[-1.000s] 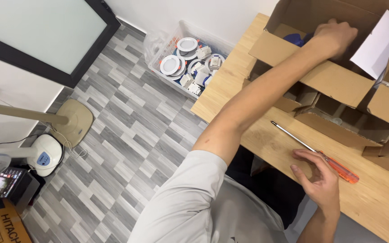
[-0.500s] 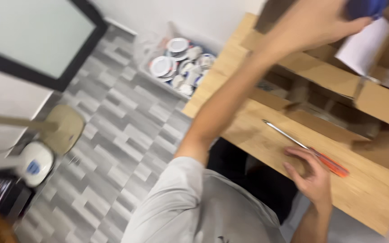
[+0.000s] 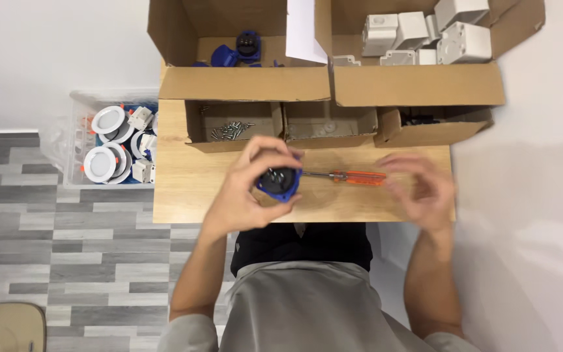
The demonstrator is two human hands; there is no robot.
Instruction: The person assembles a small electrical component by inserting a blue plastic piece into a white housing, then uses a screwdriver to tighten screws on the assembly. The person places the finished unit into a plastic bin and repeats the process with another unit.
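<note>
A small blue part (image 3: 277,184) with a dark round middle sits in the left hand (image 3: 250,189), whose fingers curl closed around its top and near side, holding it just above the wooden table (image 3: 184,195).

Directly to the right of that hand lies a screwdriver (image 3: 343,176), flat on the table. Its long axis runs left to right: the metal shaft points at the blue part and ends just beside it, and the orange handle lies toward the right hand (image 3: 421,189). That hand hovers loosely open and blurred, holding nothing, with its fingertips near the end of the handle. So the right hand is the nearer one to the grip end, and the left hand is nearer the tip.

Beyond both hands, away from the person, stands a row of three low cardboard trays. The one past the left hand (image 3: 234,125) holds a scatter of small screws (image 3: 230,129). The middle tray (image 3: 330,125) shows only pale contents too faint to name, and the tray past the right hand (image 3: 433,124) has something dark in it.

Further off are two big open cartons. The one on the left (image 3: 242,81) holds more blue parts and a white sheet; the one on the right (image 3: 418,83) holds white boxy parts (image 3: 434,29).

On the floor beyond the left hand, a clear bin (image 3: 79,140) holds round white lamp fittings.
</note>
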